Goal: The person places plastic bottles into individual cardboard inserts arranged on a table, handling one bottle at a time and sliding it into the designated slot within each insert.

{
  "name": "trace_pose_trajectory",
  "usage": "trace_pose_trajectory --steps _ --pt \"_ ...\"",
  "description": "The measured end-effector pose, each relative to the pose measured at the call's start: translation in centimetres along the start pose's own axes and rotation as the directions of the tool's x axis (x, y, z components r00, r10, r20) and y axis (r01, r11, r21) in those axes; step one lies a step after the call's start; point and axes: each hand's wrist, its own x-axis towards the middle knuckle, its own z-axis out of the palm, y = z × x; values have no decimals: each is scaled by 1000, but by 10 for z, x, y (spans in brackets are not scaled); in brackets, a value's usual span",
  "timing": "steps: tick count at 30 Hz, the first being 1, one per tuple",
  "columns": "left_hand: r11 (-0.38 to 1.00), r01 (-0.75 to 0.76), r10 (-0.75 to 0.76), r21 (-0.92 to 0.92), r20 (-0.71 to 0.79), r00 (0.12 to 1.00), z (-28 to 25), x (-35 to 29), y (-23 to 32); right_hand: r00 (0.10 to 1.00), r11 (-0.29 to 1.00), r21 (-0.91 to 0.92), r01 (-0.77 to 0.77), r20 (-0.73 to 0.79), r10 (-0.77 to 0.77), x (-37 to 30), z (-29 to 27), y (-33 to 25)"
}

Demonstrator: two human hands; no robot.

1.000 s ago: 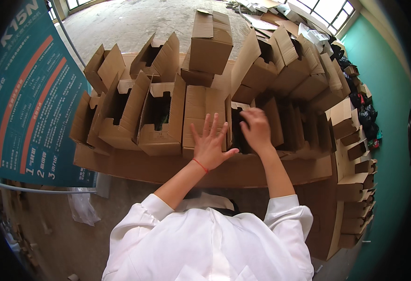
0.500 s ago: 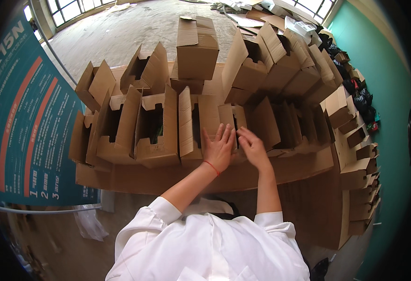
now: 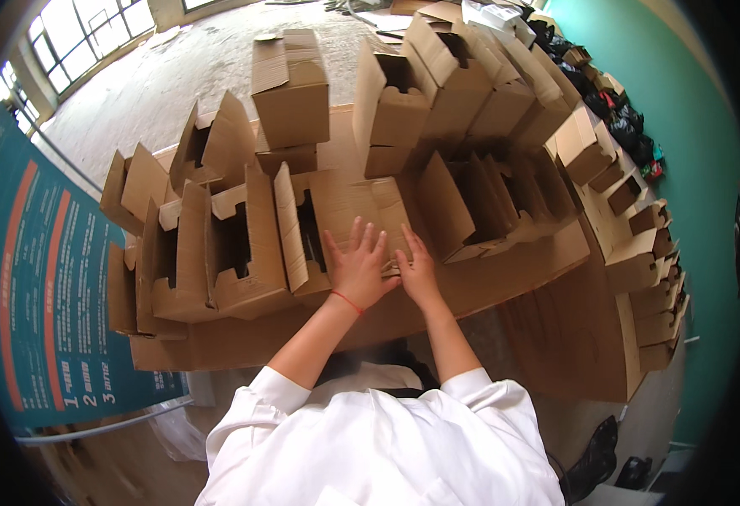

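In the head view, rests the left hand (image 3: 357, 268) flat, fingers wide, on a flat-topped brown cardboard carton (image 3: 361, 202) in the near row; lays the right hand (image 3: 418, 273), fingers narrowly parted, at its right edge. Has a raised brown cardboard flap (image 3: 290, 228) just left, a tall brown cardboard box (image 3: 294, 110) behind, and, far left, a teal banner (image 3: 41, 253) with white print and orange bars.
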Motion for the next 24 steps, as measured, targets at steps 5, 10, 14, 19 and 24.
trace_pose_trajectory --steps 5,10,14,19,24 --pt "1000 16 -16 23 -7 1000 -5 2 5 997 995 -59 76 -16 -77 -3 -20 -5" --pt "998 70 -69 8 -18 997 -9 1 10 882 888 -336 315 -242 -404 8 -125 -17" --pt "975 158 -164 -158 -25 986 -8 6 9 905 937 -303 174 -327 -274 42 -220 33" --pt "937 263 -302 -229 -156 940 -1 13 7 973 848 -478 231 107 -205 88 -250 104" --pt "921 334 -364 -201 -141 921 2 10 7 922 787 -563 251 388 -16 101 -260 75"
